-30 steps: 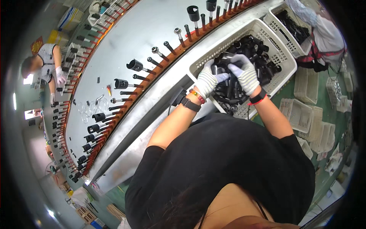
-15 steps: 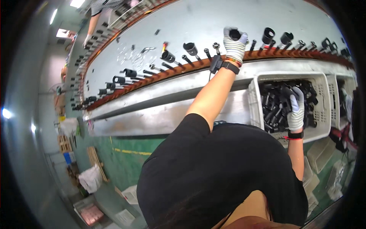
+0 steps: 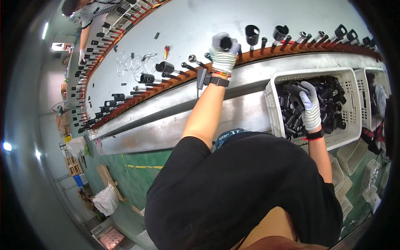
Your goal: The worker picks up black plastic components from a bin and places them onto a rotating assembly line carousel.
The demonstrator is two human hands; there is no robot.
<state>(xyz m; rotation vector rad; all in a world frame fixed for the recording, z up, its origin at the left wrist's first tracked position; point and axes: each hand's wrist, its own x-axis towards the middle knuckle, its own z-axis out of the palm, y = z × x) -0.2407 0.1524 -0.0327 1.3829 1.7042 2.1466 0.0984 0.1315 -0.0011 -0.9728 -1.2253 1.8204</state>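
Note:
My left hand (image 3: 224,53), in a striped white glove, is wrapped around a black hollow cylinder (image 3: 226,43) at the brown toothed rail (image 3: 191,75) along the bench edge. The cylinder's open top faces up; its lower end is hidden by the hand. Lower right, my right hand (image 3: 310,106), gloved the same way, grips a black plastic part (image 3: 296,92) above the white crate (image 3: 273,108). Many similar loose black parts (image 3: 331,100) fill that crate. Right of my left hand, a black cut-out cup (image 3: 252,35) stands on a rod in the rail.
More rods and cups line the rail both ways. Clear tubing (image 3: 137,64) and a small orange item (image 3: 166,51) lie on the grey table. At far left another person's gloved hand (image 3: 82,56) works at the curved rail. A second crate (image 3: 368,104) adjoins the first.
My left hand, still around the cylinder, has shifted left in view, as have the rail's rods and cups. My right hand has moved slightly left, with a black part now showing clearly in its grip.

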